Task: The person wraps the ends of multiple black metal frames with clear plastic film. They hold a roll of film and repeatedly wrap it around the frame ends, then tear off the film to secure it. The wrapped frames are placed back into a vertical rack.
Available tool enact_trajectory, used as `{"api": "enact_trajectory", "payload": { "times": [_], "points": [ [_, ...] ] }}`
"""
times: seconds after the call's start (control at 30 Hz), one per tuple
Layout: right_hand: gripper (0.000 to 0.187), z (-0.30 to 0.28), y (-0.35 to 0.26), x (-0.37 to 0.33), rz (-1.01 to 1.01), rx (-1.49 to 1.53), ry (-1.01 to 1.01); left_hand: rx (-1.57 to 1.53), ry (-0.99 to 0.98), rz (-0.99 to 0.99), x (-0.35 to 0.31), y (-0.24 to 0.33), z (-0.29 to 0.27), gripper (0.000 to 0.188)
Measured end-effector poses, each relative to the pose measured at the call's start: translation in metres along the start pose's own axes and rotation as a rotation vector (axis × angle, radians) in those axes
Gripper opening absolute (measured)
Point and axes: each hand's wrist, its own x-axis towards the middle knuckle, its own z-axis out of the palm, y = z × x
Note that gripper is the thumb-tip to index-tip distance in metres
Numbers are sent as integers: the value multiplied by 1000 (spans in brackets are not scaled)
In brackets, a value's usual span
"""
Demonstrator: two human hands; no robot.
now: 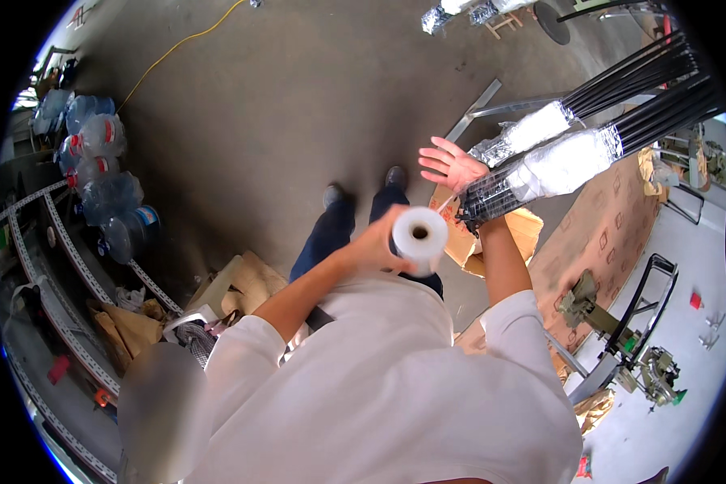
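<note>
My left hand is wrapped around a roll of clear stretch film, its cardboard core facing up. A thin strand of film runs from the roll to the end of a bundle of black rods. That bundle is wrapped in white sheet and clear film. My right forearm passes beneath the bundle, and my right hand shows on its far side, fingers spread and palm bare. Just beyond lies a second wrapped bundle, side by side with the first.
Several large water bottles stand at the left beside perforated metal angle bars. An opened cardboard box is beneath the bundle. A long patterned board or table and a bench with green machines are at the right. A yellow cable crosses the floor.
</note>
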Motion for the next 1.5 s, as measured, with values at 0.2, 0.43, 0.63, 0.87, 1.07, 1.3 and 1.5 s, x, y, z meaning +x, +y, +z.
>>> {"api": "enact_trajectory", "payload": {
  "times": [0.2, 0.43, 0.63, 0.87, 1.07, 1.3, 1.5],
  "points": [
    [21, -26, 38, -83, -418, -82, 954, -260, -206, -41, 3, 16, 22, 80],
    [75, 111, 55, -170, -339, -755, 635, -259, -278, -32, 20, 22, 41, 81],
    [90, 141, 53, -140, -369, -1100, 910, -367, -449, -78, 43, 11, 24, 79],
    [90, 147, 31, -141, -382, -1092, 821, -146, -105, 3, 164, 7, 31, 48],
    [92, 104, -15, -197, -399, -867, 969, -118, -251, -203, 163, 27, 29, 63],
    [56, -64, 2, -131, -553, -601, 834, -42, -308, 21, 119, 50, 20, 34],
    [52, -49, 28, -8, -496, 29, 264, 485, -95, 10, 91, 85, 11, 75]
  ]
}}
